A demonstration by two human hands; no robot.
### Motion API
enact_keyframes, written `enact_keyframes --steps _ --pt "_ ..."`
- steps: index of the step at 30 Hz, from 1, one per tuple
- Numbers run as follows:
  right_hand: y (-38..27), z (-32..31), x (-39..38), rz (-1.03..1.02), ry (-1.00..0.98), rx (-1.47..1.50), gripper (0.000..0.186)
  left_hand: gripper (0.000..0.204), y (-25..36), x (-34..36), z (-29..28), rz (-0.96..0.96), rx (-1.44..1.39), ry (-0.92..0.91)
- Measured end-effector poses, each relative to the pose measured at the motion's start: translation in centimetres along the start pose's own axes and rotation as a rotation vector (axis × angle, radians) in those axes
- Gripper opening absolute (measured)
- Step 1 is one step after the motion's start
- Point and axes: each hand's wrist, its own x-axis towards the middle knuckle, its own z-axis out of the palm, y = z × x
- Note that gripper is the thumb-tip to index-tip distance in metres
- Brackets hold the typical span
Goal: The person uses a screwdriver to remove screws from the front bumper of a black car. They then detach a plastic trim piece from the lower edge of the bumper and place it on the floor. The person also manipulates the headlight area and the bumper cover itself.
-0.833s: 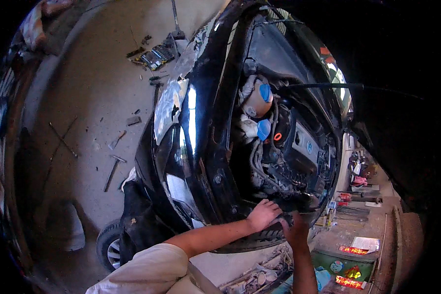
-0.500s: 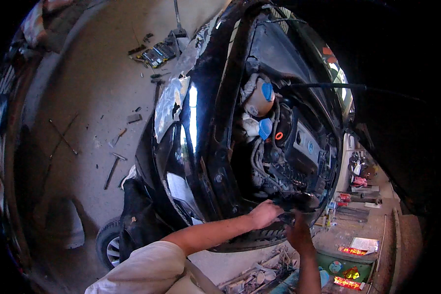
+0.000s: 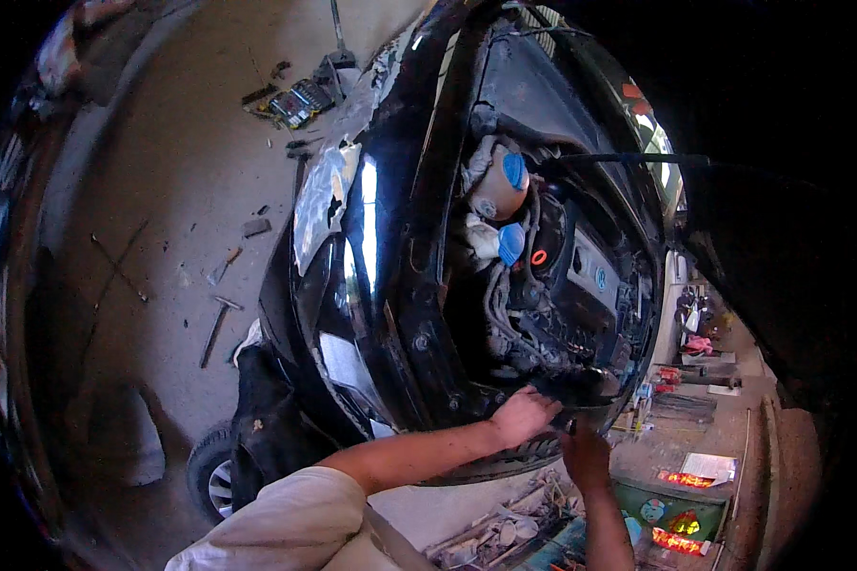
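Both hands are at the near edge of the open engine bay of a dark car [image 3: 424, 285]. My left hand [image 3: 527, 417] rests there with its fingers curled in at a dark part [image 3: 586, 385]. What they grip is hidden. Close beside it on the right, my right hand [image 3: 586, 452] is in shadow, its fingers bent closed around something too dark to make out. Further in sit a round reservoir with a blue cap [image 3: 515, 171], a second blue cap [image 3: 511, 245], an orange ring [image 3: 540, 258] and a grey engine cover [image 3: 595, 269].
A raised hood [image 3: 762, 247] hangs at the right, with a thin rod [image 3: 638, 160] crossing below it. On the floor at left lie a hammer-like tool [image 3: 221, 331], a cross wrench [image 3: 121, 264] and an open tool case [image 3: 302, 103]. A wheel [image 3: 214, 466] is beside a black cloth [image 3: 276, 419].
The view has shifted a little, so the car sits slightly further left and higher. My hands stay at the same edge; my right hand has dropped slightly and is less blurred.
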Motion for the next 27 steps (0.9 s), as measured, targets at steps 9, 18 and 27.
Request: enact_keyframes --steps 9,18,27 --pt "0.1 0.4 -0.1 0.211 -0.055 0.321 0.028 0.041 0.1 0.2 -0.7 0.068 -0.099 0.02" --pt "-1.5 -1.7 1.4 -0.035 0.039 -0.152 0.028 0.043 -0.1 0.7 -1.3 -0.022 -0.214 -0.155" --pt "1.5 0.0 1.1 -0.147 0.149 -0.179 0.025 0.044 0.1 1.9 -1.1 0.017 -0.04 -0.211"
